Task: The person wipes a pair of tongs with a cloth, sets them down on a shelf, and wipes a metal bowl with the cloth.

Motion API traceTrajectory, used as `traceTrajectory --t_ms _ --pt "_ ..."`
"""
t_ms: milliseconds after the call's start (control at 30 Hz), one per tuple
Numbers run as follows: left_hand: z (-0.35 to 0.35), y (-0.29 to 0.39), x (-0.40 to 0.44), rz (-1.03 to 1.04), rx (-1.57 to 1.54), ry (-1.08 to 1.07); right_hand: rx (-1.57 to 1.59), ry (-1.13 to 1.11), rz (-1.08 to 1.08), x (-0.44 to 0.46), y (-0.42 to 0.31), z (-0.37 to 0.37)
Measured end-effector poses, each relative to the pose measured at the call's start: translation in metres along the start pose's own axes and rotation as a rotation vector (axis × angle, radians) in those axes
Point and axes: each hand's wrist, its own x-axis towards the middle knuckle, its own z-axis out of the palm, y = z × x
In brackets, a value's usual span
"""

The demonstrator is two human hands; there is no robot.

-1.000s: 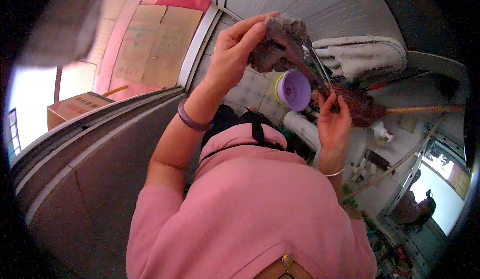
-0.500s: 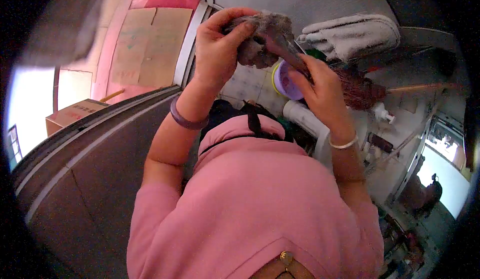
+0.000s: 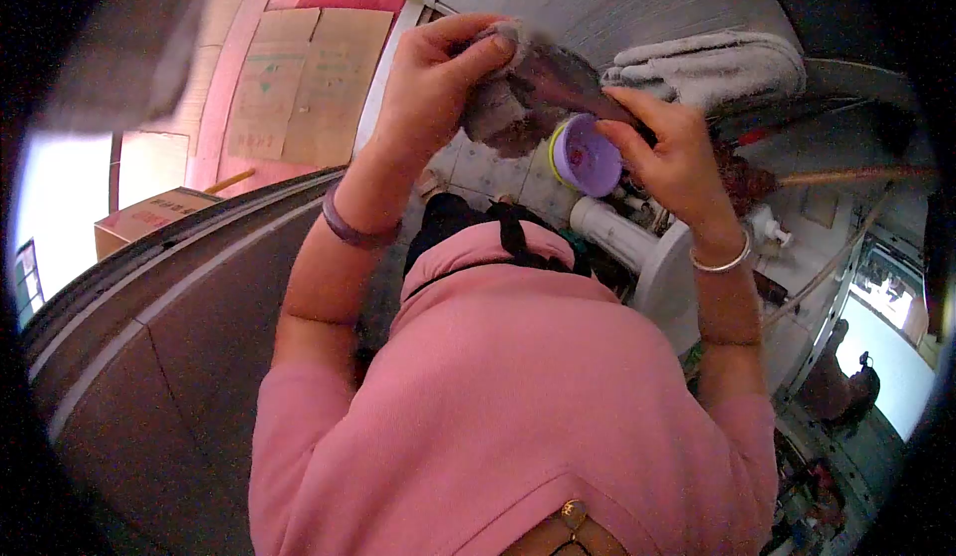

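Note:
Between my hands is a grey-brown, fuzzy, soft cloth point(image 3: 513, 118), raised in front of my chest and bunched at its left part. My left hand point(image 3: 433, 78) pinches its upper left edge between thumb and fingers. On the other side, my right hand point(image 3: 672, 153) grips a darker, narrower end, and the cloth is drawn out between them. Its exact kind is unclear. Behind and below the cloth, a purple basin point(image 3: 595, 163) shows, with a yellow-green rim beside it.
A grey towel point(image 3: 727, 68) hangs at the upper right. Below it are a broom-like handle point(image 3: 846, 175), a white pump top point(image 3: 772, 227) and a white basin edge point(image 3: 677, 287). Flattened cardboard point(image 3: 309, 88) and a cardboard box point(image 3: 154, 220) lie at left, beyond a door frame.
My right hand has moved right and slightly down, so the cloth is stretched wider and flatter. My left hand keeps its pinch in nearly the same place. More of the purple basin shows.

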Motion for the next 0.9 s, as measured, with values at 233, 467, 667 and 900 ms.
traceTrajectory --t_ms 233,467,667,900 --pt "-0.006 -0.022 0.009 -0.02 -0.163 -0.033 -0.03 0.029 0.002 0.002 0.005 0.002" --pt "-0.007 0.007 0.021 -0.111 0.393 -0.142 -0.143 -0.032 -0.067 0.011 0.002 -0.001" --pt "-0.002 -0.004 0.014 -0.053 -0.139 -0.001 0.133 -0.039 0.159 0.008 0.005 0.004" --pt "-0.01 -0.03 0.007 -0.198 -0.582 0.084 0.231 0.057 0.267 0.004 0.0 0.004"
